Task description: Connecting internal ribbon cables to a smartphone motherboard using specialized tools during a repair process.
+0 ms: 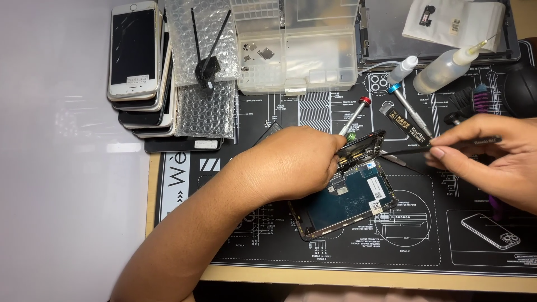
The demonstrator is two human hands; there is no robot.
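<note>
Black repair mat (458, 184) is bearing an opened phone (349, 198), left hand (291, 162) clamping its lifted housing (362, 146), right hand (492, 156) pinching a thin black spudger (411, 149), prying at connectors, needing gentle leverage next.

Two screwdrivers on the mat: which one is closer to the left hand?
The red-collared screwdriver: its tip ends right at the left hand, by the opened phone. The blue-collared screwdriver lies further right, near the right hand.
</note>
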